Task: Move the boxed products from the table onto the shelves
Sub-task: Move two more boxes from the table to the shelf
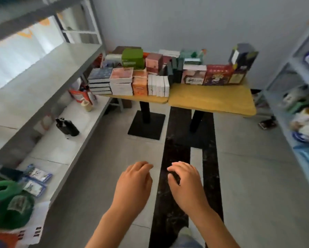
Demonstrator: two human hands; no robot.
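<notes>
Both empty, fingers loosely curled: left hand (133,178) and right hand (184,179) at lower centre, well short of the boxed products (125,77) crowding the worktop (212,99) at upper centre. Best to close in first, then take one stable stack, probably the nearest front row, with a two-sided grip. Then across to the shelves (48,65) at left.

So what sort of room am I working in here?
Probably a small stockroom or shop back room: grey metal shelving lines both sides, and yellow tables carry stacks of boxed products. Packaged goods lie on the lower left shelf.
</notes>
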